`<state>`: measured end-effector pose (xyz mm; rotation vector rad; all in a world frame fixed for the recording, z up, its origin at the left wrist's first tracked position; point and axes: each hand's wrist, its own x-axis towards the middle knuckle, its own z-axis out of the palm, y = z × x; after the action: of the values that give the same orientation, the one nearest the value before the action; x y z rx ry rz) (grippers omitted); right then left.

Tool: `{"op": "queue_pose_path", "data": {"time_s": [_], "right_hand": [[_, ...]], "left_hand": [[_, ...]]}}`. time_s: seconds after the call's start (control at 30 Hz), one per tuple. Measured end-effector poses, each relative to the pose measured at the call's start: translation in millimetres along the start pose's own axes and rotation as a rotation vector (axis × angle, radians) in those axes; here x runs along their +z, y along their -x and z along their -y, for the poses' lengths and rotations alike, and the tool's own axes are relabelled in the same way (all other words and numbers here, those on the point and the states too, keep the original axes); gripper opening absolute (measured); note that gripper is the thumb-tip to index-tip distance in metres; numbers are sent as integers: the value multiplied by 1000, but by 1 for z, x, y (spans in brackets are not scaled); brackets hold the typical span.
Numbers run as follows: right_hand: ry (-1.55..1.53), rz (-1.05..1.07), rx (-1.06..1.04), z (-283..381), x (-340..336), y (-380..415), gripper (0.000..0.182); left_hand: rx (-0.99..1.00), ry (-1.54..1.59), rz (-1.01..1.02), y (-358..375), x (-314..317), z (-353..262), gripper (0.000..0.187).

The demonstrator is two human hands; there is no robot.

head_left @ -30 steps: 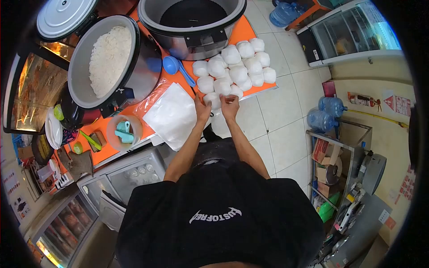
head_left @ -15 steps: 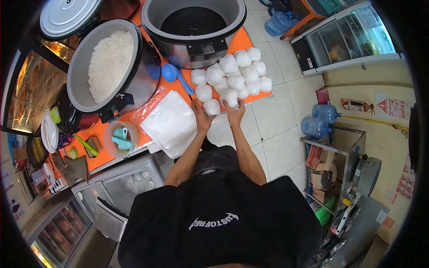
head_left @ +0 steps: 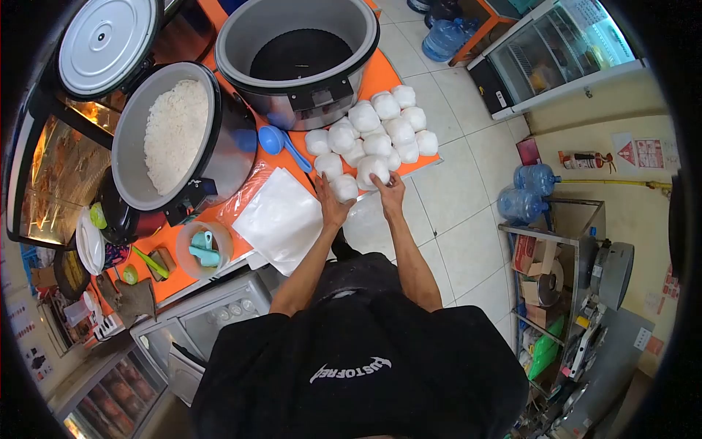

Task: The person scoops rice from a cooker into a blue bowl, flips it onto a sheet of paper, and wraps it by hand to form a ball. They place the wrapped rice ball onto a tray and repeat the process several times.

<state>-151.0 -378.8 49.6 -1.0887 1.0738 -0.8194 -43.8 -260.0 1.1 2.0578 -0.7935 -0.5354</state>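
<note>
Several round white paper-wrapped bundles (head_left: 399, 131) are grouped, some stacked, at the right end of the orange counter. My left hand (head_left: 334, 208) is curled round the near side of one wrapped bundle (head_left: 344, 188) at the counter's front edge. My right hand (head_left: 391, 194) has its fingers on another wrapped bundle (head_left: 372, 170) just right of it. What is inside the wraps is hidden. A stack of white paper sheets (head_left: 281, 219) lies left of my left hand. Beyond the sheets is a blue scoop (head_left: 272, 139).
A large cooker of white rice (head_left: 179, 132) stands at left, a second large pot (head_left: 300, 55) behind the bundles. A plastic tub (head_left: 191, 265) holds turquoise scoops. An orange counter (head_left: 386, 69) bears them. Water jugs (head_left: 522, 205) and a metal rack (head_left: 548, 235) stand at right.
The view has shifted slightly. The bundle at my right hand sits lower and closer to the one at my left hand. My left hand stays beside its bundle.
</note>
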Motion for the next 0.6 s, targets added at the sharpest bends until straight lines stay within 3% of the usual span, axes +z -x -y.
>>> {"op": "queue_pose_path", "data": {"time_s": [0.1,0.17,0.27,0.37,0.47,0.5,0.6], "right_hand": [[124,122,-31,9,27,-14,51],[159,92,-59,7,40,-19,51],[705,-119,-381,-12,42,-24,46],[806,-244,-527,-8,38,-4,41],[719,-210,-649,-1,34,15,33],[704,-165,-655,-1,42,20,33],[610,425,-677,-16,73,30,33]], "left_hand": [[-42,79,-14,3,2,-2,122],[-37,73,-20,3,4,-1,119],[16,141,29,0,3,8,114],[48,136,71,-4,-1,15,107],[70,206,19,3,-20,7,94],[49,195,-21,8,-36,4,94],[88,14,-108,41,-77,10,77]]}}
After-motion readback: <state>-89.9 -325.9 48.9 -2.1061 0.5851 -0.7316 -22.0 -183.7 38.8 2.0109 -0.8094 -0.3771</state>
